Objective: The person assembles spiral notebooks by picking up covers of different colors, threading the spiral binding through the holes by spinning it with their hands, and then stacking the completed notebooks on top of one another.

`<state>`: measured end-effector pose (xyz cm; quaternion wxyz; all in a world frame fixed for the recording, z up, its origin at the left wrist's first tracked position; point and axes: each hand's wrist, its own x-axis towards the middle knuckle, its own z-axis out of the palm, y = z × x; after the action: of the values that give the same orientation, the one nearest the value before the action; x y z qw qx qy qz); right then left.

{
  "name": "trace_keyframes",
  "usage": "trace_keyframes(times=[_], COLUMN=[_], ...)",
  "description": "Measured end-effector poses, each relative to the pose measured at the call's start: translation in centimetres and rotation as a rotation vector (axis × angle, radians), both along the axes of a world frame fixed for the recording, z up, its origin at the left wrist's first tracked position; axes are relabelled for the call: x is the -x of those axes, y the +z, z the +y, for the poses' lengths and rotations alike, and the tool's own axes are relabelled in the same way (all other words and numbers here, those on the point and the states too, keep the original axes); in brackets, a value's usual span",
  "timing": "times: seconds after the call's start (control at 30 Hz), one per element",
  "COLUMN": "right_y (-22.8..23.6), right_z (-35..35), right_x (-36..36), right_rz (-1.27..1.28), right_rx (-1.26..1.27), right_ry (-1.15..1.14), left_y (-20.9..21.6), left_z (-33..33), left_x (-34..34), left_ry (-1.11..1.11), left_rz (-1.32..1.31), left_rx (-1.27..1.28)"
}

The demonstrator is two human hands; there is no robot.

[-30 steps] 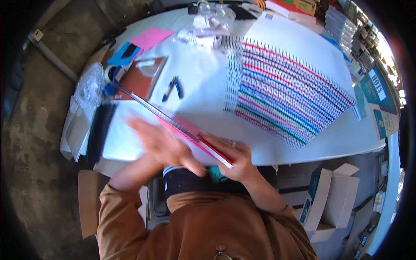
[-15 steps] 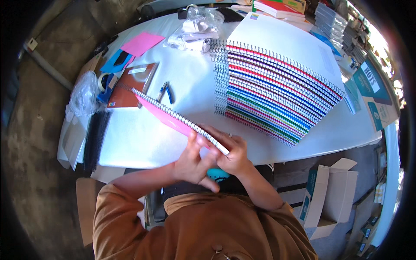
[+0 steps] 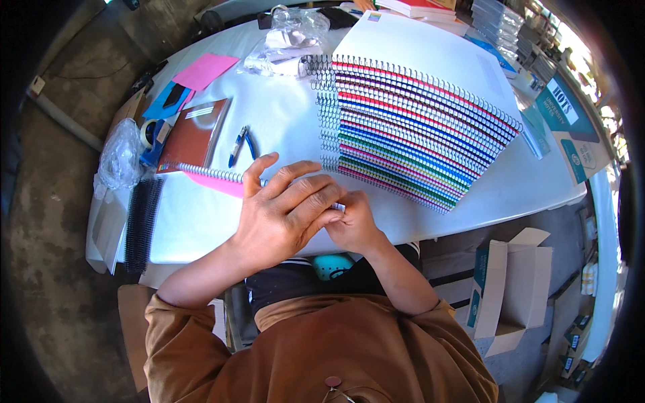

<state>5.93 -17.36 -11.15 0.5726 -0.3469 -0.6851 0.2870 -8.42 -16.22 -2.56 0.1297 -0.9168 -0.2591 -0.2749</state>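
Note:
A spiral notebook with a pink cover is tilted up in front of me, its white coil edge uppermost. My right hand grips the notebook's near right end, fingers closed round it. Across the same end lies my left hand, back upward, fingers stretched and fanned apart over the coil. Its fingertips come close to my right thumb. The left thumb and most of the notebook's middle are hidden behind the left hand. Just beyond the notebook, pliers with blue handles and a blue-and-white pen-like tool lie on the table.
A fanned stack of spiral notebooks covers the table's right half. At left are a brown notebook, a tape dispenser, black coils and a crumpled plastic bag. An open cardboard box stands on the floor at right.
My left hand has turned from palm-up beneath the notebook to back-up over its coil edge. The notebook has shifted slightly down and left, with my right hand still holding its end.

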Motion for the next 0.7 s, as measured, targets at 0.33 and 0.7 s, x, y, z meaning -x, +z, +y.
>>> trace_keyframes(times=[0.33, 0.7], right_y=[1.1, 2.6], right_z=[-0.3, 0.2], right_x=[0.1, -0.6], right_rz=[0.040, 0.055], right_rx=[0.199, 0.248], right_ry=[0.211, 0.175], left_y=[3.3, 0.8], left_z=[0.5, 0.6], left_x=[0.8, -0.1], left_ry=[-0.094, -0.083], left_rz=[0.069, -0.071], left_rx=[0.305, 0.200])
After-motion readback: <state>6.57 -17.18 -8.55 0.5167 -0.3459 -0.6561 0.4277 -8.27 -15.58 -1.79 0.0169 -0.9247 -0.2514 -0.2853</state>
